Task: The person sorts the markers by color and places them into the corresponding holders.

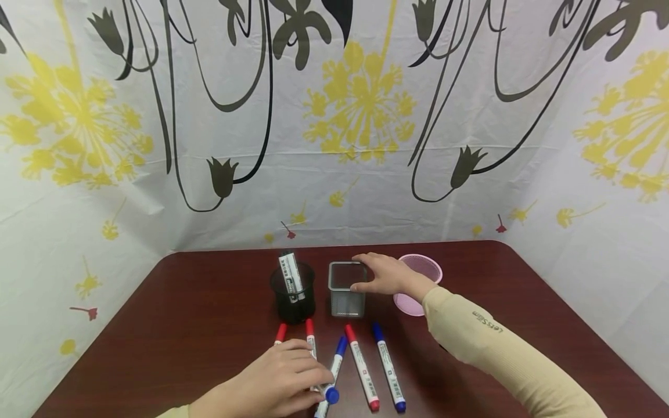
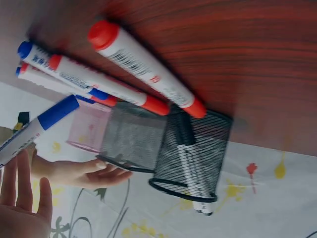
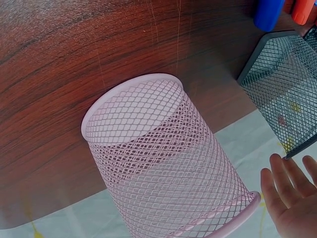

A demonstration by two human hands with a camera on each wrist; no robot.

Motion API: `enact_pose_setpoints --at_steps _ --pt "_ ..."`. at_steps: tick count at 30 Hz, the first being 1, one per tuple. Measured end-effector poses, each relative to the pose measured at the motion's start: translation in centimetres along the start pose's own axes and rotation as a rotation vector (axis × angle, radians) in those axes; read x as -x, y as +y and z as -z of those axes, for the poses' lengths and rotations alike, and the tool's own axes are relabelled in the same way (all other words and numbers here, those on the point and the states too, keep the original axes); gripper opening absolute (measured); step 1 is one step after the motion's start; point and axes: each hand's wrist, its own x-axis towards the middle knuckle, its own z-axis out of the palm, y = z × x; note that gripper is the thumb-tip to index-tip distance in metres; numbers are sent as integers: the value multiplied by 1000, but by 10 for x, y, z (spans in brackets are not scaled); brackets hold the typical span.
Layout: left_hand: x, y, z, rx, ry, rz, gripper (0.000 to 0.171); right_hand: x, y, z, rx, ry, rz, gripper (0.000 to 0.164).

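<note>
My left hand (image 1: pixel 277 380) holds a blue-capped marker (image 2: pixel 37 124) above the table's front, its blue end facing me in the head view. Under and beside that hand lie red markers (image 1: pixel 362 368) and blue markers (image 1: pixel 389 368), some partly covered by it. At the right rim of the grey square mesh pen holder (image 1: pixel 347 302) is my right hand (image 1: pixel 389 276), with fingers spread and touching the edge. To the left stands a black round mesh pen holder (image 1: pixel 295 310) with black-and-white markers (image 1: pixel 291 276) inside. A pink mesh pen holder (image 3: pixel 158 168) stands right of the grey one, partly behind the right arm.
Everything stands on a dark red-brown wooden table (image 1: pixel 209 290) with rounded back corners. Behind it and at both sides hangs a white cloth (image 1: pixel 366 203) printed with yellow and dark flowers. The three pen holders form a row near the back edge.
</note>
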Motion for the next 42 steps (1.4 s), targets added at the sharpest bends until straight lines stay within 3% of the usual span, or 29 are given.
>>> enact_pose_setpoints --at_steps 8,11,19,26,36,42 --pt "-17 5 1 163 79 -12 20 1 1 -2 -9 6 1 69" --pt "-22 6 3 225 94 11 20 2 1 -2 -9 14 5 68" --pt "-30 10 8 493 69 200 21 2 1 -2 -7 23 14 67" --pt "-39 8 14 653 92 328 20 2 2 -3 -11 32 21 66" --pt "-53 -6 27 625 184 309 23 2 2 -3 -19 33 18 66" --pt "-54 -21 31 632 219 374 25 2 3 -3 -20 33 9 67"
